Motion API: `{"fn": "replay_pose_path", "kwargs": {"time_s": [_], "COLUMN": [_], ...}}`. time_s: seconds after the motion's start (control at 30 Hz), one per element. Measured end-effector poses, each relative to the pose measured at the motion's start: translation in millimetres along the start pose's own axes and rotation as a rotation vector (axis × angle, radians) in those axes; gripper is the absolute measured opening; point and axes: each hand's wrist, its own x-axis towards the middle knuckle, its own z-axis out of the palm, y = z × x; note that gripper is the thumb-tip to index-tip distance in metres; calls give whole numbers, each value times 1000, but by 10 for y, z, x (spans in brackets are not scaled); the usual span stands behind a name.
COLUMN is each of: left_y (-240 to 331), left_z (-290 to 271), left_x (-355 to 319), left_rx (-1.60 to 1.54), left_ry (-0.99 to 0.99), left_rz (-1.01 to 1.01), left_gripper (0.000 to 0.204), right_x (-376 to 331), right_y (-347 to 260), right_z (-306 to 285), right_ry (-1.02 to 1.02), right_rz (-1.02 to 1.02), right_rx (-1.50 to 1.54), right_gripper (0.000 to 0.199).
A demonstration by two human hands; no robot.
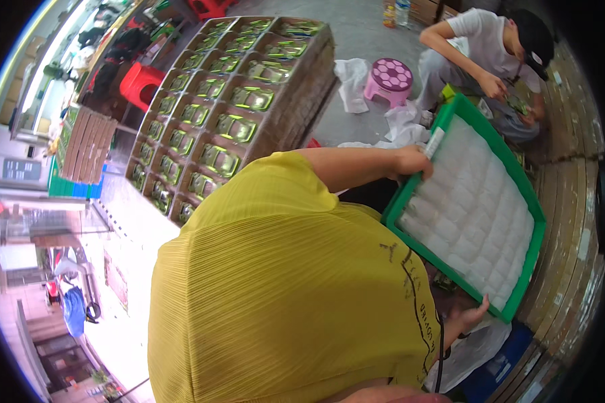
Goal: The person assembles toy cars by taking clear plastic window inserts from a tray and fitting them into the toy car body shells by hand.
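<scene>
One rectangular green plastic tray, tilted, carried off the floor by two hands. One left hand, its fingers curled round the tray's upper-left edge, gripping it. One right hand, against the tray's bottom corner, one digit stretched along the rim; whether the remaining fingers are closed cannot be told. Inside the tray, from edge to edge, puffy white pouches in rows, their borders too faint for a count. One large brown compartmented crate, three columns showing; its cells hold squarish yellow-green-rimmed pieces, the rows too squeezed at the far edge to number. One pink-and-purple round-topped plastic stool, beyond the tray's top corner, white crumpled sheets beside it. Two red plastic stools, past the crate's left and far edges. One co-worker in a white shirt and black cap, beside the tray's upper-right edge, both hands at a small greenish piece.
</scene>
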Motion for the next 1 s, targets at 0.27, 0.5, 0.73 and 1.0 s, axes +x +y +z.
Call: {"fn": "replay_pose_path", "kwargs": {"time_s": [0.27, 0.5, 0.73, 1.0], "left_y": [-175, -354, -551, -739], "left_z": [-455, -670, -850, -937], "left_x": [188, 397, 462, 588], "left_rx": [-125, -123, -141, -114], "left_ry": [30, 5, -12, -16], "left_rz": [28, -102, -134, -123], "left_gripper": [13, 10, 14, 29], "right_x": [6, -30, -15, -68], "right_y": [307, 453, 540, 558], "right_z": [326, 486, 624, 760], "right_ry": [-39, 29, 85, 69], "right_rz": [14, 136, 164, 172], "right_rx": [81, 58, 3, -9], "right_gripper": [52, 57, 56, 48]}}
